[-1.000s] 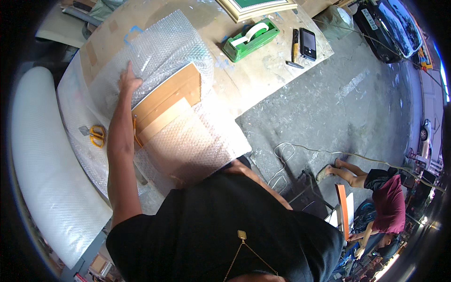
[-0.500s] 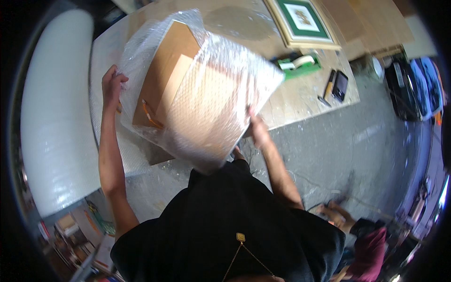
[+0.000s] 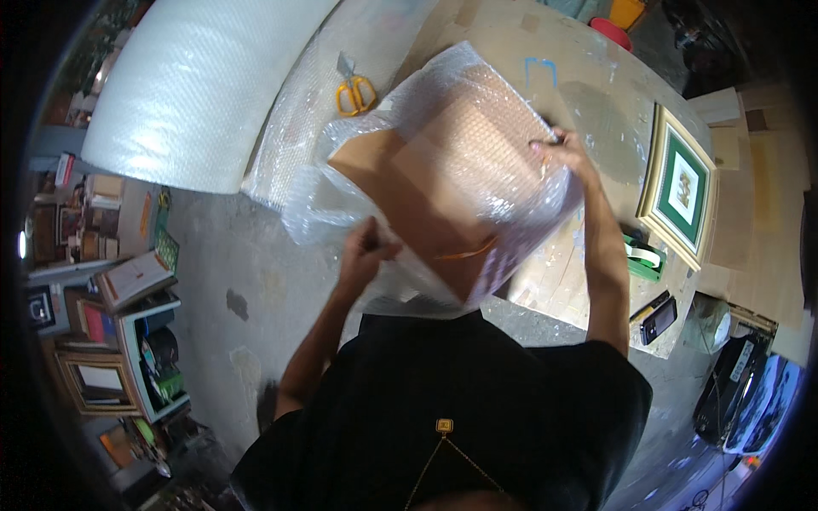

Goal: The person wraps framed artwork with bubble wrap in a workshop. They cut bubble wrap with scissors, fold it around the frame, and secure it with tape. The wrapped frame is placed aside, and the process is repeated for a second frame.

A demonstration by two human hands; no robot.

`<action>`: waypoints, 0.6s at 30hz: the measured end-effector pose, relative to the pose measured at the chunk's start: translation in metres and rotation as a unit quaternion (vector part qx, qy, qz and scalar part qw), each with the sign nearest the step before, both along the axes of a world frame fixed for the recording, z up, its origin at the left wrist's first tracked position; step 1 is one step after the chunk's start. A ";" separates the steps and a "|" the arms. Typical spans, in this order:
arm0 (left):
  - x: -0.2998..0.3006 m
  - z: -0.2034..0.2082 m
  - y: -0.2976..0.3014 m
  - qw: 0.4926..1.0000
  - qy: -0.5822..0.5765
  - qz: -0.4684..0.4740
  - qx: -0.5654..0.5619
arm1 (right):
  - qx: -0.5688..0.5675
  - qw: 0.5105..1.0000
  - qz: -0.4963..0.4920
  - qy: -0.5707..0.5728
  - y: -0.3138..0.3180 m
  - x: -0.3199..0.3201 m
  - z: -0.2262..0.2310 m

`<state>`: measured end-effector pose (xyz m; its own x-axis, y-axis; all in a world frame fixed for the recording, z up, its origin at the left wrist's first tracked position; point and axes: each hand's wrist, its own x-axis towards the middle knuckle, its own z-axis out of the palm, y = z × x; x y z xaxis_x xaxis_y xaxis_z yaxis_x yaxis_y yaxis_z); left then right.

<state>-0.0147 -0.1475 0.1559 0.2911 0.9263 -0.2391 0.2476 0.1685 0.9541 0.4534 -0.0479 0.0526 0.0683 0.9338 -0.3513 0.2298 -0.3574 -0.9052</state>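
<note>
A flat rectangular brown-backed panel point(image 3: 400, 183), probably a framed picture seen from behind, lies partly covered in clear bubble wrap point(image 3: 490, 128). It is held tilted in front of my body, over the table's near edge. An orange cord point(image 3: 467, 252) crosses its brown backing. My left hand point(image 3: 366, 253) pinches the loose wrap at the near left side. At the far right edge my right hand point(image 3: 567, 157) grips the wrapped panel, thumb on top. Beyond the panel, orange-handled scissors point(image 3: 354, 95) lie on the sheet of bubble wrap.
A large bubble wrap roll point(image 3: 200, 94) lies at the far left. On the table point(image 3: 630, 94) to the right are a gold-framed picture point(image 3: 679, 187), a green tape dispenser point(image 3: 645, 258) and a phone point(image 3: 658, 321). Frames and boxes point(image 3: 128, 341) crowd the shelving at left.
My view has swung, bringing the scissors and left shelving into sight. The wrapped panel has turned; my right hand has moved to its far right edge, my left to the nearer left side.
</note>
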 end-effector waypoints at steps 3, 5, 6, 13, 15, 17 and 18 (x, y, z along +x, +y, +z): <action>0.030 -0.034 -0.037 0.993 -0.049 0.091 -0.054 | 0.015 0.984 0.024 -0.174 0.057 0.012 0.001; 0.048 -0.039 -0.045 0.993 -0.046 0.082 -0.076 | 0.051 0.939 0.015 -0.339 0.078 0.008 0.003; 0.056 -0.020 -0.043 0.996 -0.016 0.037 -0.084 | 0.072 0.949 -0.040 -0.306 0.082 0.001 0.008; -0.020 0.012 0.063 0.995 0.043 -0.064 0.068 | 0.207 0.894 -0.248 -0.312 -0.082 -0.112 0.044; -0.044 -0.048 0.129 0.973 0.100 0.007 0.210 | 0.101 0.903 -0.300 -0.290 -0.162 -0.154 0.049; -0.075 -0.137 0.182 0.923 0.271 0.028 0.273 | 0.033 0.888 -0.302 -0.344 -0.222 -0.186 0.019; -0.063 -0.139 0.185 0.942 0.262 -0.018 0.208 | -0.047 0.900 -0.309 -0.303 -0.241 -0.198 0.018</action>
